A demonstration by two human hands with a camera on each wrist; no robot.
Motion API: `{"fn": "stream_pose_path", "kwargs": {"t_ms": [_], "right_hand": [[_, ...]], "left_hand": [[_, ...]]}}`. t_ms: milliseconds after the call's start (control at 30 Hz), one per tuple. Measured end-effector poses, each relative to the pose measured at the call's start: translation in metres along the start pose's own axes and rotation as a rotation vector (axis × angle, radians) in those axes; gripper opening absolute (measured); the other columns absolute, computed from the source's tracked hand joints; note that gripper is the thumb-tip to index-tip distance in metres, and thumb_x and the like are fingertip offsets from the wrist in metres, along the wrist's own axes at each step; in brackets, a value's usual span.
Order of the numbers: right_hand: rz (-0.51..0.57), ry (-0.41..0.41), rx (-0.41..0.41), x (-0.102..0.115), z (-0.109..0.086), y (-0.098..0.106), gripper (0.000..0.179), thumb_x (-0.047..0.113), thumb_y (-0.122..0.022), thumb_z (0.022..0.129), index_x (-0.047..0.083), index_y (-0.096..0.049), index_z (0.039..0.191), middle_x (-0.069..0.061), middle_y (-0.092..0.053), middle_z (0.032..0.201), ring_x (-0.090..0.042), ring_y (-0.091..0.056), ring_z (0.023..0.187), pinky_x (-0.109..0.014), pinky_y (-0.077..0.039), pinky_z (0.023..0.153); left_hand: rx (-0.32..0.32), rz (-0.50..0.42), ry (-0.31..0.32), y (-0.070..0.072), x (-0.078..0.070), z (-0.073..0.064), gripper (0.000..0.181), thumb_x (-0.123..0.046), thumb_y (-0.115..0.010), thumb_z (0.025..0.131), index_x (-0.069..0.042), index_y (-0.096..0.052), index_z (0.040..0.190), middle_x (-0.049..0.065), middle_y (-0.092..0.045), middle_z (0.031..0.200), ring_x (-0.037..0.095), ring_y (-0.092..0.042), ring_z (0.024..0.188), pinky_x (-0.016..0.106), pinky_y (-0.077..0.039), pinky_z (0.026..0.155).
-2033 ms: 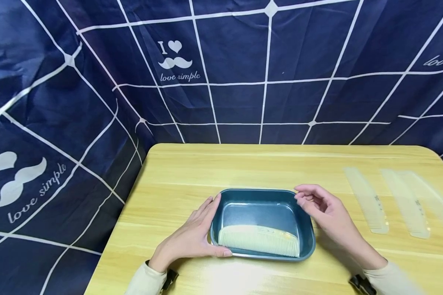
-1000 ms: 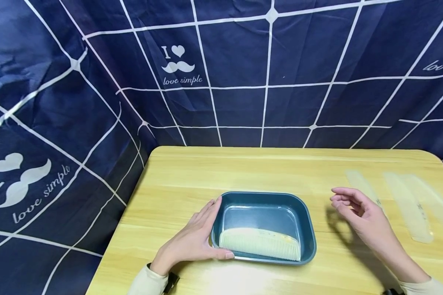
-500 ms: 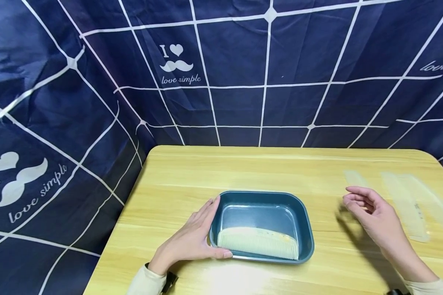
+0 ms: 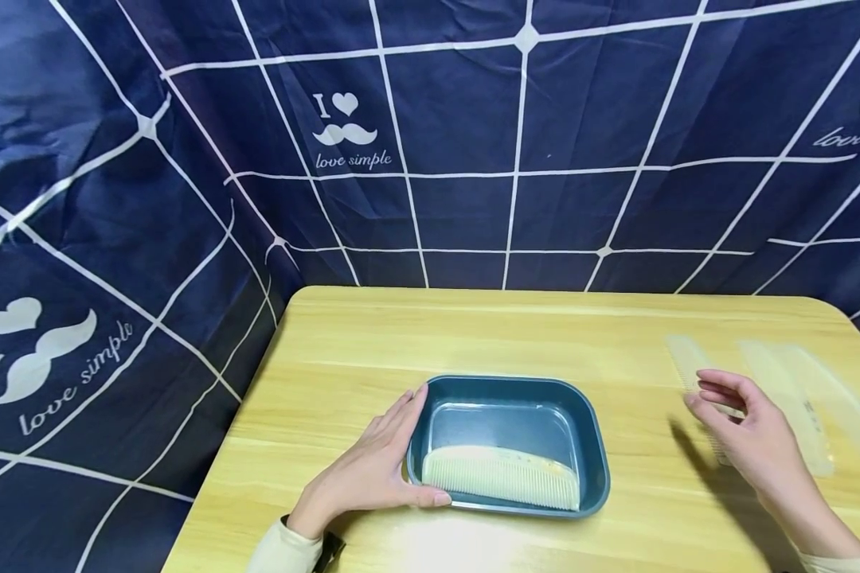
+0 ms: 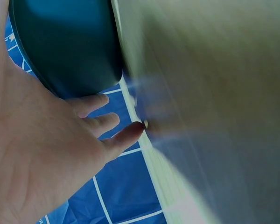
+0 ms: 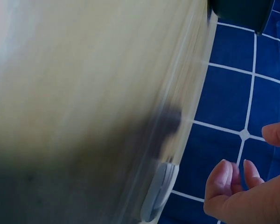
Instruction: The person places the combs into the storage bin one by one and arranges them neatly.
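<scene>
A dark teal rectangular box (image 4: 502, 418) lies on the wooden table. Inside it, along the near wall, rests a pale cream comb (image 4: 502, 477), teeth toward me. My left hand (image 4: 373, 465) touches the box's left side with straight fingers, its thumb along the near rim. In the left wrist view the spread fingers (image 5: 100, 125) show beside the box wall. Off to the right, my right hand (image 4: 756, 434) is raised above another pale comb (image 4: 686, 362), partly covering it. Its fingers are loosely bent and hold nothing. The right wrist view shows that comb (image 6: 159, 191) nearly edge-on.
Two more pale, translucent combs, one (image 4: 788, 406) just right of my right hand and another (image 4: 842, 398) farther right, lie slanted on the table (image 4: 473, 326). Dark blue cloth (image 4: 459, 207) with white grid lines hangs behind the table and on the left.
My right hand has left the box's right rim and moved rightward, over the nearest comb on the table. The left hand stays on the box, and the comb inside has not moved.
</scene>
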State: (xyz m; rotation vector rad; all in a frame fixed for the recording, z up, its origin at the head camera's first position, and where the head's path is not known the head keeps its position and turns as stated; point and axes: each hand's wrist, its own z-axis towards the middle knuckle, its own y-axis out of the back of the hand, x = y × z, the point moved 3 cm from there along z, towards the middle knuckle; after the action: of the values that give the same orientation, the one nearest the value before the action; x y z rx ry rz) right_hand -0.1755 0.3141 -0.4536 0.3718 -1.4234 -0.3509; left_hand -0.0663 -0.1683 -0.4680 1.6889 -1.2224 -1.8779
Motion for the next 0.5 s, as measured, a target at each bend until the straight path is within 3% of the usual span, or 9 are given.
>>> {"fn": "stream_pose_path", "kwargs": {"t_ms": [100, 200, 300, 400, 500], "right_hand": [[-0.038, -0.023, -0.003, -0.004, -0.001, 0.001, 0.038, 0.017, -0.075, 0.105, 0.04, -0.06, 0.132, 0.031, -0.061, 0.112, 0.012, -0.056, 0.102, -0.005, -0.045, 0.079], [-0.056, -0.029, -0.008, -0.006, 0.0, 0.002, 0.038, 0.017, -0.075, 0.105, 0.035, -0.057, 0.134, 0.032, -0.058, 0.111, 0.012, -0.054, 0.102, -0.004, -0.043, 0.08], [-0.082, -0.024, -0.015, -0.008, 0.003, 0.002, 0.043, 0.014, -0.075, 0.104, 0.013, -0.056, 0.143, 0.029, -0.056, 0.109, 0.011, -0.052, 0.1, -0.003, -0.042, 0.08], [-0.118, -0.019, -0.013, -0.01, 0.008, 0.004, 0.061, 0.011, -0.075, 0.103, -0.015, -0.044, 0.15, 0.022, -0.055, 0.108, 0.011, -0.051, 0.096, -0.002, -0.042, 0.079], [-0.169, -0.016, -0.005, -0.012, 0.013, 0.008, 0.071, 0.009, -0.075, 0.101, -0.026, -0.036, 0.149, 0.005, -0.056, 0.109, 0.01, -0.049, 0.091, -0.003, -0.042, 0.076]], "left_hand": [[0.004, -0.004, 0.002, -0.001, 0.001, -0.001, 0.137, -0.082, -0.078, 0.082, -0.033, 0.008, 0.176, -0.004, -0.004, 0.183, 0.021, -0.005, 0.167, 0.073, -0.02, 0.123], [0.003, -0.007, 0.002, -0.001, 0.001, -0.002, 0.136, -0.082, -0.078, 0.082, -0.034, 0.008, 0.176, -0.007, -0.002, 0.183, 0.021, -0.005, 0.167, 0.073, -0.02, 0.123], [0.004, -0.007, 0.001, -0.001, 0.001, -0.001, 0.136, -0.082, -0.078, 0.083, -0.034, 0.009, 0.176, -0.008, -0.002, 0.183, 0.022, -0.005, 0.167, 0.073, -0.02, 0.123], [0.006, -0.01, 0.003, -0.001, 0.002, -0.001, 0.136, -0.082, -0.077, 0.083, -0.034, 0.009, 0.176, -0.009, -0.001, 0.183, 0.022, -0.005, 0.167, 0.073, -0.019, 0.123], [0.007, -0.011, 0.005, 0.0, 0.002, -0.002, 0.136, -0.082, -0.078, 0.082, -0.034, 0.009, 0.176, -0.012, 0.0, 0.182, 0.021, -0.005, 0.167, 0.072, -0.019, 0.123]]}}
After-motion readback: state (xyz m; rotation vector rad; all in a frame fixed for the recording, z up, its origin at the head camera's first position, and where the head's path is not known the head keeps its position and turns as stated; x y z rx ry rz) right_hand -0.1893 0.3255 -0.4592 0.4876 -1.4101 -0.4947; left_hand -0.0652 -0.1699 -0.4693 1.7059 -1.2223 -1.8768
